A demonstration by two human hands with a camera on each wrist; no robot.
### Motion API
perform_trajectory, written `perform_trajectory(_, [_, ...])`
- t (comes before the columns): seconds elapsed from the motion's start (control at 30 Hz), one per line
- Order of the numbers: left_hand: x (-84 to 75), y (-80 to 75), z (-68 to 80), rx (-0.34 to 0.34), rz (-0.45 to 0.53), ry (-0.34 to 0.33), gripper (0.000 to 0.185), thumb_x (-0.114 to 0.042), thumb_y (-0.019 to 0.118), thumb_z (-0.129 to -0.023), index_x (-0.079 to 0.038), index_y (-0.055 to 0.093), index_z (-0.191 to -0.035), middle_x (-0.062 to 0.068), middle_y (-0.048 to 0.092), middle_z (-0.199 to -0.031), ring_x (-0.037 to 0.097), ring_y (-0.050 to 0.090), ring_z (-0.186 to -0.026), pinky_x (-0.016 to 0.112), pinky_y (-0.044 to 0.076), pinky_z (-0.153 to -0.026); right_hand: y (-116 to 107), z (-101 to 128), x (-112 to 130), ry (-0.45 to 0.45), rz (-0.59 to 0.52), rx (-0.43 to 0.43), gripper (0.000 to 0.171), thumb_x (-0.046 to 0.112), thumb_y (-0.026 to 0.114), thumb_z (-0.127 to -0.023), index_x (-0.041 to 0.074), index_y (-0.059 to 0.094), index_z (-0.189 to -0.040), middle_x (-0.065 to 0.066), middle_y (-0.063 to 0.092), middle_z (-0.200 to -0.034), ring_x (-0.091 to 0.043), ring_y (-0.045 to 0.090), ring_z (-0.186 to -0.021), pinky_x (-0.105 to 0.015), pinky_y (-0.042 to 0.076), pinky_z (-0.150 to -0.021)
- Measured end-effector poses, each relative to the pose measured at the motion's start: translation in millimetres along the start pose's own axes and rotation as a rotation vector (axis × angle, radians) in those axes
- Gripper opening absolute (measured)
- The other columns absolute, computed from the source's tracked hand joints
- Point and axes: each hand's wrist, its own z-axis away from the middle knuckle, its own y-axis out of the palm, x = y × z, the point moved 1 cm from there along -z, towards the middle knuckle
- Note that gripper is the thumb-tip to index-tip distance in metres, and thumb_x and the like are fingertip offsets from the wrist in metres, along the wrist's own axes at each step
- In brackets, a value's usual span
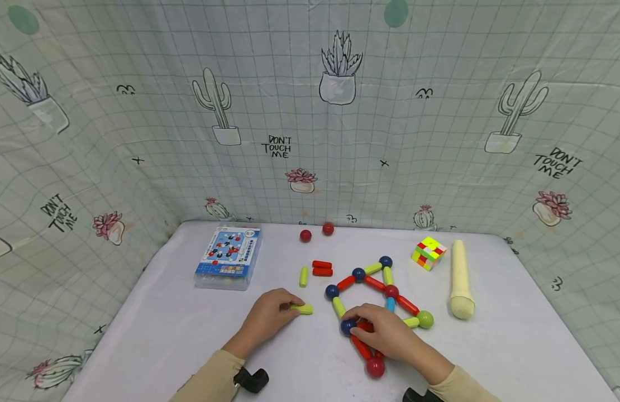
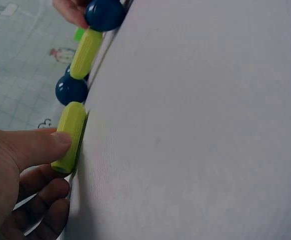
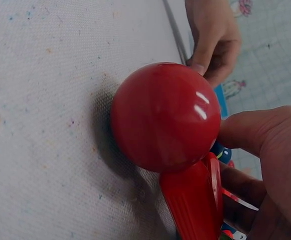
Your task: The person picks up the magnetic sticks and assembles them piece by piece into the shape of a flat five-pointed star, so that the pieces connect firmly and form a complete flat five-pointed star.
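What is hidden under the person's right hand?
The right hand covers part of the rod-and-ball figure: a blue ball and red rods poke out; the joints beneath are hidden.

Looks like a small home play or hobby corner, screened off. Cactus-print cloth (image 1: 310, 111) lettered "Don't touch me" hung behind and to both sides of a white-covered desk (image 1: 516, 346). Toys at frame centre: magnetic rods and balls (image 1: 375, 285), puzzle cube (image 1: 428, 252), boxed set (image 1: 228, 257).

Our left hand (image 1: 270, 319) lies low near the tabletop's front edge, fingertips pinched; our right hand (image 1: 390, 334) curls, palm down, beside it
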Motion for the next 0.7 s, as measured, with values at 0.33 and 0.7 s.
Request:
perform_trajectory(0.33, [-28.8,11.2,2.5,0.18,0.08,0.088,0.016,-0.02,0.078,-0.091,-0.024,0.08,-0.107,-0.018,0.067,-0.095,0.003,0.056,-0.082,0.024,0.048,-0.075,-1,1,1,-0.016,0.013,-0.009,0.027,0.025,0.073,-0.095,0.027,0.069,-0.122,0.011,0.066,-0.113,-0.011,0.058,-0.099,-0.04,0.054,-0.09])
perform_trajectory(0.7, [-38.7,25.9,1.2,0.164,0.097,0.083,0.017,-0.022,0.08,-0.09,-0.021,0.08,-0.106,-0.018,0.066,-0.091,0.002,0.056,-0.078,0.021,0.048,-0.072,-1,3,2,-0.027,0.015,-0.024,0.027,0.024,0.073,-0.095,0.026,0.069,-0.122,0.011,0.066,-0.113,-0.012,0.058,-0.099,-0.04,0.054,-0.09])
